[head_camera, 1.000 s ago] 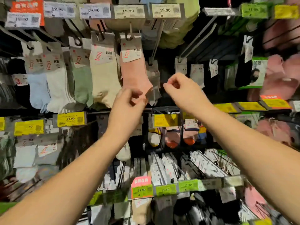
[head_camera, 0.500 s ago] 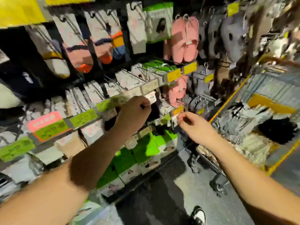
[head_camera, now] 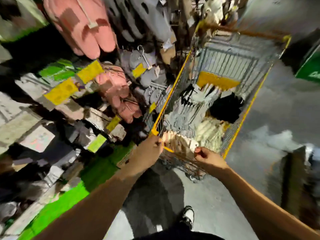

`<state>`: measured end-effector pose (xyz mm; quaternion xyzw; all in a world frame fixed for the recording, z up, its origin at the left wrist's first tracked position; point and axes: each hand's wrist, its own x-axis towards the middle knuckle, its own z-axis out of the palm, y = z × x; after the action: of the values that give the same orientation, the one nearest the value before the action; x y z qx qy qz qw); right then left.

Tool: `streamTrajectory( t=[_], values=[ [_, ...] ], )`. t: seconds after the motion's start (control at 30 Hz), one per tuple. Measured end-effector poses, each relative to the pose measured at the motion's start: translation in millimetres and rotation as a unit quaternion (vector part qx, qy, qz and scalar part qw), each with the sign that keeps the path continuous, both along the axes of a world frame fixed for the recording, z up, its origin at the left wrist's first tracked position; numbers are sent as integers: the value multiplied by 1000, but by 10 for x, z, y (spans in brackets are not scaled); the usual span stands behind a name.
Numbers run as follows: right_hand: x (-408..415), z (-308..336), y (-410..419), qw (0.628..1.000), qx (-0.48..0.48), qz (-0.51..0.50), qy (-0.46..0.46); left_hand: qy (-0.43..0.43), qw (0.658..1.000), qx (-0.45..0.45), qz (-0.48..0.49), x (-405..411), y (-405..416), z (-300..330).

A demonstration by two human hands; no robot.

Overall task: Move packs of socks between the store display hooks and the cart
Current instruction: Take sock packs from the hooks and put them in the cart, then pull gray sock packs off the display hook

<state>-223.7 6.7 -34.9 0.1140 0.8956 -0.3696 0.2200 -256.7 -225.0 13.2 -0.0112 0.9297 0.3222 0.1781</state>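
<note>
The whole view is motion-blurred. A wire cart (head_camera: 174, 84) with a yellow rim stands right of centre and holds several packs of socks: grey (head_camera: 180, 118), cream (head_camera: 209, 132), black (head_camera: 225, 108) and a peach pack (head_camera: 174, 142) at the near end. My left hand (head_camera: 149, 150) is at the cart's near left corner, fingers curled against the rim and the peach pack; the blur hides whether it grips either. My right hand (head_camera: 206, 156) hovers over the near end, fingers curled, with nothing seen in it.
The sock display (head_camera: 69, 94) with hooks and yellow and green price tags fills the left side, pink slippers (head_camera: 81, 25) hanging above. Grey floor (head_camera: 277, 118) lies right of the cart. My shoe (head_camera: 187, 216) is below, close to the cart's wheels.
My view has swung down and right, from the upper sock hooks to the cart. Both hands came down from the hooks to the cart's near end.
</note>
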Motion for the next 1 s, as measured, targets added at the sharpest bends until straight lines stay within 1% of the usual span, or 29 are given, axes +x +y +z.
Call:
streamTrajectory(
  t=[0.1,0.23,0.3,0.37,0.47,0.57,0.6,0.67,0.73,0.8,0.87,0.9,0.93,1.0],
  values=[
    [-214,-159,313,998,-15,-53,-38,-40,998,-1,-41,-323,364,-224],
    [-568,-359,546,996,-5,-75,-49,-84,996,14,-36,-869,631,-884],
    [-751,-472,602,995,-6,-81,-60,-106,992,13,-61,-1078,791,-829],
    [-941,-611,637,993,-16,-92,-77,-117,992,23,-38,-1334,905,-805],
    [-1272,-789,636,988,-42,-123,-82,-94,995,39,-15,-1717,992,-902],
    [-1684,-888,552,987,-37,-134,-77,-52,995,82,-3,-2134,971,-1136],
    [-1827,-927,508,987,-37,-134,-79,-59,996,70,-11,-2293,970,-1220],
    [-2107,-1000,393,985,-56,-141,-87,-110,993,32,-7,-2599,988,-1325],
    [-2392,-1105,260,981,-81,-152,-93,-141,989,41,12,-2853,1021,-1416],
    [-2649,-1228,149,971,-109,-184,-109,-166,985,40,16,-3002,1070,-1489],
    [-2843,-1363,64,958,-132,-231,-112,-198,980,13,18,-3106,1136,-1587],
    [-2905,-1414,44,955,-121,-255,-96,-221,975,5,28,-3141,1170,-1653],
    [-2941,-1453,42,954,-88,-278,-68,-234,972,-10,31,-3182,1207,-1700],
    [-2949,-1526,91,947,-14,-319,-25,-259,965,-10,46,-3241,1269,-1742]
  ],
)
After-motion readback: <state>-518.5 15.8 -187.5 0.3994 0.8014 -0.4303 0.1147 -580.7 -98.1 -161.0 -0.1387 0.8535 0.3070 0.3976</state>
